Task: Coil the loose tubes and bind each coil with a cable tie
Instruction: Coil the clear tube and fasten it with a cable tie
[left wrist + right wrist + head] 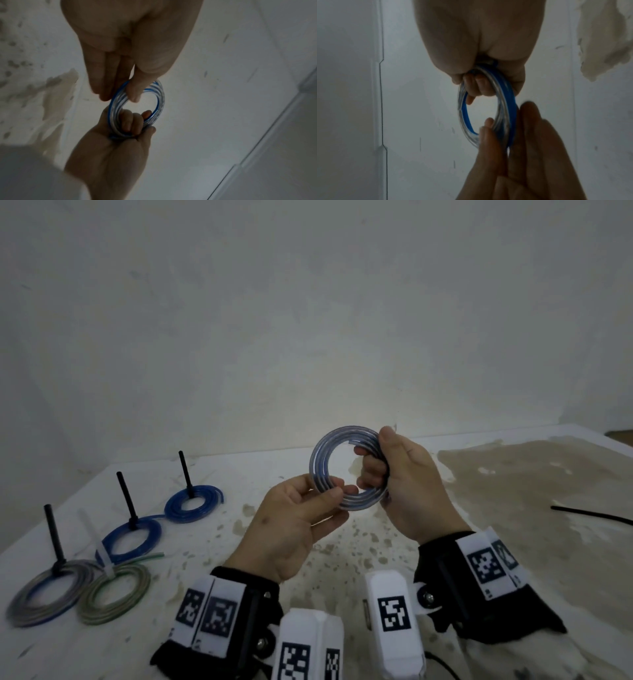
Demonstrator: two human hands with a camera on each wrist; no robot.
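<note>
A coil of clear tube with a blue stripe (318, 463) is held upright above the white table (239, 474), in the middle of the head view. My left hand (337, 496) pinches its lower left arc between thumb and fingers. My right hand (376, 460) grips the right arc, fingers curled through the ring and thumb on top. In the left wrist view the left hand (123, 93) pinches the coil (160, 97) from above. In the right wrist view the right hand (488, 83) clasps the coil (511, 108). No tie shows on this coil.
At the left of the table lie several bound coils: two blue ones (193, 505) (133, 539) and a grey one (44, 597) with upright black ties, and a green one (114, 594) with a white tie. A thin black strip (589, 514) lies at the right on a brown stain.
</note>
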